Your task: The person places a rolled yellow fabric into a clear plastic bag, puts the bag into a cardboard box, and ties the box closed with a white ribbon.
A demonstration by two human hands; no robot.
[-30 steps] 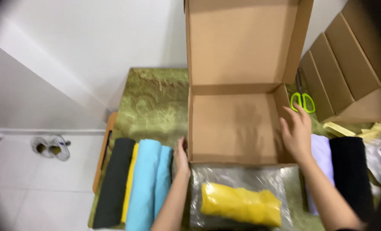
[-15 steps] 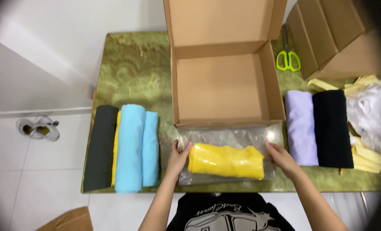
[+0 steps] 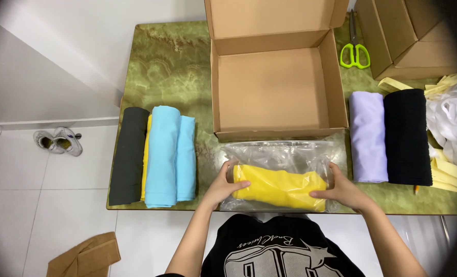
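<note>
A: What's the biggest thing here?

B: The green marbled table (image 3: 172,66). On it, the open cardboard box (image 3: 274,87) stands empty with its lid up; I'll place everything else from that box.

A: And beside it?

B: Left of the box lie rolled cloths: a black roll (image 3: 129,154), then light blue rolls (image 3: 169,156) with a yellow edge between them. Right of the box lie a lilac roll (image 3: 368,136) and a black ribbed roll (image 3: 407,136). More cardboard boxes (image 3: 413,36) stand at the far right, behind those rolls.

A: And the bagged piece?

B: The clear plastic bag (image 3: 282,156) lies just in front of the box, at the table's near edge, with the yellow folded cloth (image 3: 280,185) inside.

A: The hands?

B: The left hand (image 3: 223,184) curls around the bundle's left end, thumb on top. The right hand (image 3: 344,190) grips the right end, fingers partly closed over the bag.

A: Anything smaller?

B: Green-handled scissors (image 3: 355,51) just right of the box's far corner.
</note>
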